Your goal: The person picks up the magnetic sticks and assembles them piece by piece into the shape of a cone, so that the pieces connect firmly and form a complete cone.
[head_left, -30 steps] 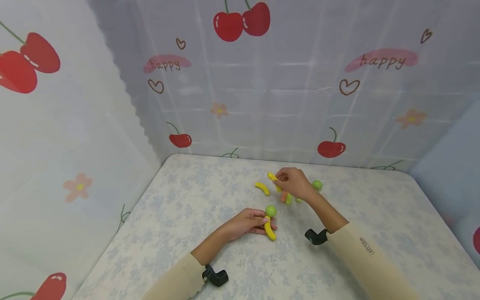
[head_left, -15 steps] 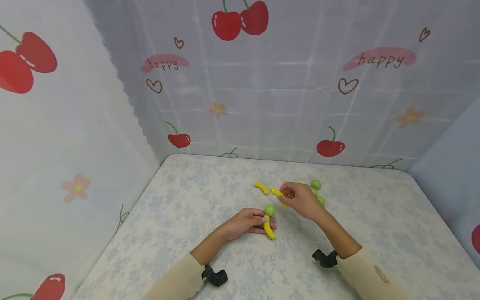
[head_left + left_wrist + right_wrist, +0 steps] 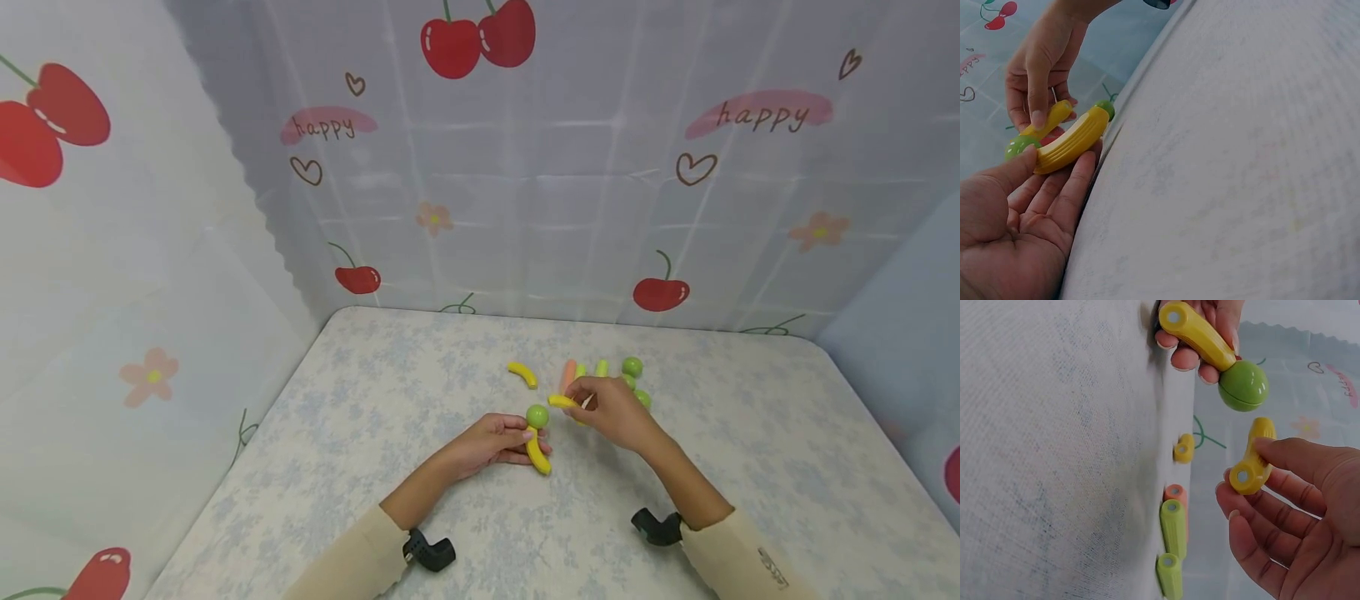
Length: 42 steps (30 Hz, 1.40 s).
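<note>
My left hand [image 3: 491, 446] pinches a curved yellow piece [image 3: 537, 457] with a green ball [image 3: 537, 416] at its upper end. In the right wrist view the ball [image 3: 1244, 385] touches that piece [image 3: 1200, 339], whose far end shows a round silvery spot. My right hand [image 3: 617, 414] pinches a second curved yellow piece [image 3: 562, 402] between thumb and fingers, just right of the green ball and apart from it. Silvery spots mark the ends of this piece [image 3: 1252, 456] too. The left wrist view shows my left palm [image 3: 1022, 244] turned up under the first piece [image 3: 1072, 142].
Another yellow piece [image 3: 522, 374] lies behind my left hand. Beyond my right hand are an orange piece [image 3: 568, 374], light green pieces [image 3: 602, 367] and several green balls [image 3: 632, 367]. A patterned cloth [image 3: 480, 183] hangs behind the table [image 3: 390, 358].
My right hand has come nearer with its yellow piece, which has turned almost level beside the green ball. The pieces behind that hand are more exposed. My left hand has hardly moved.
</note>
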Tool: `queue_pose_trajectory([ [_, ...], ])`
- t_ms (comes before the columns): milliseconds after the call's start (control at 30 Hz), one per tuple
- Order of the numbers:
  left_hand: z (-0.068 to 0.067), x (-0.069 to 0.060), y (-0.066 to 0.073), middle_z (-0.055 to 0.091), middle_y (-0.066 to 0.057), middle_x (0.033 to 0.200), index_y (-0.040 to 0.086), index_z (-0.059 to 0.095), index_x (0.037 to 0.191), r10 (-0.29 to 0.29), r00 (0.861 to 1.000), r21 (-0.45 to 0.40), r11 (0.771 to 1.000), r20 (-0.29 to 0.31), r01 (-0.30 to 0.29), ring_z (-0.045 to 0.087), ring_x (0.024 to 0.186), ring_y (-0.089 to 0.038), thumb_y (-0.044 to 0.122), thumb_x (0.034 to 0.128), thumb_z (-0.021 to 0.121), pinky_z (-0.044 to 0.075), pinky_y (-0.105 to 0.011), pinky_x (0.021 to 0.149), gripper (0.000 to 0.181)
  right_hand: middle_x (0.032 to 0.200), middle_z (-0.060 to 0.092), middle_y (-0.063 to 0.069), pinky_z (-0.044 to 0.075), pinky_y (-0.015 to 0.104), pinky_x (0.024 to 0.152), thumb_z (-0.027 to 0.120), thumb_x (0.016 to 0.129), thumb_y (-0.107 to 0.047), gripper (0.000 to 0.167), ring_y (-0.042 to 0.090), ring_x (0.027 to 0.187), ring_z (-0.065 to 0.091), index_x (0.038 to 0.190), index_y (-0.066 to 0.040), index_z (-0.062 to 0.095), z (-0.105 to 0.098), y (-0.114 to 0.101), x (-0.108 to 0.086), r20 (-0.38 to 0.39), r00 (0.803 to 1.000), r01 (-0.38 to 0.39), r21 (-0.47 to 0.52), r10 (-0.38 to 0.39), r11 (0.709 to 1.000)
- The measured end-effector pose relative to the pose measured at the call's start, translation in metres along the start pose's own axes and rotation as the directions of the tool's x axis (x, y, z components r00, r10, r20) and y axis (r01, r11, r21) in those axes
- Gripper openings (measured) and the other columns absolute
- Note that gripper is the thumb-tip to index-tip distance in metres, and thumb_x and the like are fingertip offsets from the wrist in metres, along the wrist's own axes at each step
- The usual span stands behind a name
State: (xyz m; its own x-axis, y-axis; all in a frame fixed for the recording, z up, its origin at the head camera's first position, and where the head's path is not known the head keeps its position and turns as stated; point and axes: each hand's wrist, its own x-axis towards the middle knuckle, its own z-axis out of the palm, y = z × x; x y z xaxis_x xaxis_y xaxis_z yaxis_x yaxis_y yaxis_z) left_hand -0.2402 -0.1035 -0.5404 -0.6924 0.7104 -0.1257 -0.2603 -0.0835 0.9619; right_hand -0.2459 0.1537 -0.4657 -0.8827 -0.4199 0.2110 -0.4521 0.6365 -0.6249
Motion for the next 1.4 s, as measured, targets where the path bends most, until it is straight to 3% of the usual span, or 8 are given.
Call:
queue_pose_trajectory([
  [467,0.0,-0.001,0.0,0.069,-0.02,0.123,-0.007,0.053,0.14,0.006,1.0,-0.008,1.0,0.008,-0.006,0.067,0.115,-0.029,0.015,0.107,0.054,0.054,-0.039,0.096,0.04,0.094,0.073,-0.004,0.052,0.025,0.064,0.081,0.087,-0.011,0.015,0.012,0.077,0.062,0.101,-0.011,0.076,0.003,0.002,-0.003,0.039,0.999,0.035,-0.088,-0.032,0.996],
  [633,-0.001,-0.002,0.0,0.07,-0.02,0.122,-0.002,0.048,0.146,0.002,1.0,-0.013,1.0,0.023,-0.002,0.067,0.116,-0.029,0.016,0.1069,0.055,0.055,-0.039,0.094,0.044,0.095,0.073,-0.005,0.053,0.026,0.068,0.08,0.088,-0.009,0.016,0.01,0.079,0.063,0.103,-0.012,0.076,0.006,0.003,-0.001,0.072,0.994,0.089,-0.059,-0.084,0.994],
  [1000,0.0,-0.002,0.002,0.073,-0.016,0.113,-0.005,0.056,0.136,-0.024,0.999,0.014,1.0,0.022,0.024,0.071,0.108,-0.026,0.026,0.1084,0.052,0.057,-0.037,0.091,0.042,0.096,0.073,-0.006,0.054,0.028,0.072,0.079,0.088,-0.006,0.017,0.007,0.082,0.062,0.104,-0.013,0.077,0.016,-0.001,-0.001,0.107,0.982,0.154,0.034,-0.157,0.987],
  [1233,0.001,-0.002,0.002,0.074,-0.013,0.107,-0.005,0.058,0.134,-0.029,0.999,0.013,1.0,0.016,0.028,0.072,0.103,-0.024,0.026,0.1089,0.051,0.058,-0.034,0.087,0.04,0.099,0.073,-0.007,0.054,0.028,0.072,0.077,0.09,-0.007,0.019,0.008,0.085,0.062,0.108,-0.013,0.077,0.019,-0.005,-0.002,0.133,0.981,0.136,0.063,-0.144,0.989],
  [1400,0.0,0.0,0.001,0.074,-0.013,0.107,-0.008,0.056,0.132,-0.028,1.0,-0.009,1.0,-0.005,0.028,0.072,0.102,-0.023,0.023,0.1093,0.05,0.058,-0.034,0.087,0.039,0.1,0.072,-0.005,0.054,0.029,0.073,0.077,0.092,-0.015,0.019,0.01,0.086,0.063,0.11,-0.008,0.076,0.009,0.002,-0.001,0.124,0.986,0.1,0.083,-0.11,0.992],
])
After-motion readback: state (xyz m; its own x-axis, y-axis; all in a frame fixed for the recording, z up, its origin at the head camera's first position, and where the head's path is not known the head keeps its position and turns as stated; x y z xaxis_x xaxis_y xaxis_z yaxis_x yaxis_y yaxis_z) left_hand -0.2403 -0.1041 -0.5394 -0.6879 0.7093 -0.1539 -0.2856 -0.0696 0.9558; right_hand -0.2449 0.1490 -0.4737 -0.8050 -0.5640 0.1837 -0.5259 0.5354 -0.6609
